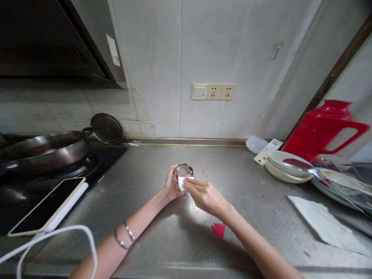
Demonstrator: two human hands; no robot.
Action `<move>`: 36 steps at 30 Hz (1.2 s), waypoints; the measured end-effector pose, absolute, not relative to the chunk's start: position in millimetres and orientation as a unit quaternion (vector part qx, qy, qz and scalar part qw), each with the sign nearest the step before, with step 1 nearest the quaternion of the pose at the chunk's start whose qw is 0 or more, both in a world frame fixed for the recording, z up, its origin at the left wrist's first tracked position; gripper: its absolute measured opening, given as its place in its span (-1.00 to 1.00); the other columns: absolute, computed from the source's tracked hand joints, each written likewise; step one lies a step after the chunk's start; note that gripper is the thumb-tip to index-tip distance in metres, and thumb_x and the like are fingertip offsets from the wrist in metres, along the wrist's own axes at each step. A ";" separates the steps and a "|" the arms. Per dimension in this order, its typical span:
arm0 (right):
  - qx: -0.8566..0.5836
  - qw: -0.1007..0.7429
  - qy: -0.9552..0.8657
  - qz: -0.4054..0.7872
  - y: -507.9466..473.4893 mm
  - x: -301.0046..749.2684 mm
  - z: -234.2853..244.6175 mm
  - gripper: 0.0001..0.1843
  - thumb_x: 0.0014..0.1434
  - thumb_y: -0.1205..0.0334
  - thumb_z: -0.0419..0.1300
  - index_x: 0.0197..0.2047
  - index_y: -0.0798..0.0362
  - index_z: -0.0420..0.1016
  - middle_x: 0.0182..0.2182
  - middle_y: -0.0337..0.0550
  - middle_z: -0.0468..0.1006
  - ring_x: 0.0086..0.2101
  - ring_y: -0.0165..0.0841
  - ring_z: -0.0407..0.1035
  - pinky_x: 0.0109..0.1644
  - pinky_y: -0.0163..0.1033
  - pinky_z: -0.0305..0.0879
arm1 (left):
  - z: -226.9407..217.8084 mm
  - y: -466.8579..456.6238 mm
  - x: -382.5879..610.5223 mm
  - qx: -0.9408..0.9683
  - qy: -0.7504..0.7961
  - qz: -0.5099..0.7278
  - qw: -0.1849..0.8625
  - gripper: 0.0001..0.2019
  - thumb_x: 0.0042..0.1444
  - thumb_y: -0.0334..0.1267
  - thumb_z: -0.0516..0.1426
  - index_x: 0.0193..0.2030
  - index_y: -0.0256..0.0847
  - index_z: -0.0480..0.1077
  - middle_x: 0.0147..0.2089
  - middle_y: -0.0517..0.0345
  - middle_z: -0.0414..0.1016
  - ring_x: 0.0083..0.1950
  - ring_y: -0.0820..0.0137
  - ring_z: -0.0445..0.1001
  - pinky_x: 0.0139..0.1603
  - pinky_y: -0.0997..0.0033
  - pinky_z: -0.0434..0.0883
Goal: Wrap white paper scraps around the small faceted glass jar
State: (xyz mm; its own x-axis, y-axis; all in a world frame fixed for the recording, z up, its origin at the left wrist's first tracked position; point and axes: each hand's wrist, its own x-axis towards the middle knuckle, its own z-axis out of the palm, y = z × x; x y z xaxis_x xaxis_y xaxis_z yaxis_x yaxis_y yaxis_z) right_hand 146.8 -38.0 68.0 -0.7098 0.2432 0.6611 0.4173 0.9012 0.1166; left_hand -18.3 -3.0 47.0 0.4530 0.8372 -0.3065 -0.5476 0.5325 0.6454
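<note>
My left hand (pixel 172 185) is wrapped around a small clear glass (pixel 185 169) with a faceted rim, held above the steel counter. Between the fingers of my right hand (pixel 205 194) is a piece of white tissue (pixel 181 183), pressed against the near side of the glass. Part of the tissue is hidden under my right fingers. Most of the glass's lower body lies behind both hands. Below my right wrist, a red patch (pixel 218 230) shows on the counter.
On the left, a pan (pixel 46 149) sits on the black stove beside a phone (pixel 49 205) with a white cable (pixel 58 228). To the right are a red thermos (pixel 322 130), stacked bowls (pixel 286 172), a plate (pixel 345 190) and a folded white paper towel (pixel 325 223).
</note>
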 end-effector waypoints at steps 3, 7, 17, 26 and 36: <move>-0.201 0.339 -0.911 -0.118 -35.0 150.7 69.7 -0.68 0.20 0.58 -0.07 -0.10 0.18 0.42 -0.22 0.04 0.61 -0.08 -0.24 0.48 -0.08 -0.19 0.48 | 46.2 -2.7 -18.6 0.236 0.279 0.437 0.822 -0.38 0.13 0.19 -0.12 -0.16 -0.40 0.44 -0.59 0.08 0.40 -0.74 0.56 0.13 -0.78 0.60 -0.06; -0.231 0.365 -0.899 -0.063 -24.9 162.3 73.6 -0.67 0.19 0.54 -0.02 -0.09 0.12 0.46 -0.18 0.01 0.61 -0.14 -0.27 0.51 -0.12 -0.21 0.48 | 45.0 -0.9 -20.7 0.276 0.261 0.408 0.830 -0.34 0.12 0.21 -0.15 -0.09 -0.38 0.42 -0.52 -0.01 0.46 -0.78 0.59 0.08 -0.81 0.62 -0.11; -0.413 0.617 -0.580 0.335 1.7 166.8 61.9 -0.71 0.08 0.05 0.22 -0.30 0.12 0.55 -0.37 -0.06 0.64 -0.32 -0.23 0.52 -0.26 -0.21 0.43 | 37.9 2.2 -22.2 0.339 0.254 0.439 0.792 -0.38 0.09 0.15 0.03 0.17 -0.24 0.25 -0.29 -0.06 0.53 -0.43 0.19 0.55 -0.63 0.43 0.39; -0.406 0.635 -0.435 0.493 23.1 161.6 37.5 -0.61 -0.19 0.04 0.34 -0.36 0.07 0.33 -0.54 -0.28 0.52 -0.47 -0.38 0.43 -0.34 -0.26 0.40 | 37.5 3.5 -19.8 0.459 0.390 0.485 0.634 -0.28 -0.08 -0.14 0.27 0.25 -0.15 0.15 -0.21 0.06 0.44 -0.50 0.50 0.39 -0.73 0.65 0.17; -0.400 0.572 -0.421 0.579 20.4 149.6 24.3 -0.74 -0.15 0.13 0.25 -0.40 0.01 0.28 -0.55 -0.35 0.44 -0.50 -0.41 0.37 -0.33 -0.29 0.33 | 33.0 -4.1 -9.2 0.631 0.412 0.500 0.428 -0.09 -0.34 -0.27 0.38 0.18 -0.22 0.05 0.13 -0.10 0.29 0.09 0.18 0.37 0.17 0.16 0.26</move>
State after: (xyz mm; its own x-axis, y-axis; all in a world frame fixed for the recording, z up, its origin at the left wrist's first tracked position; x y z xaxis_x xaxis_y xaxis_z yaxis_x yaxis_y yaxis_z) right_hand 149.6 20.4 24.3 -0.0241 0.9995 0.0180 -0.3255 0.0092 -0.9455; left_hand -9.2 -4.1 33.0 0.1614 0.9470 0.2776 0.0916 -0.2945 0.9513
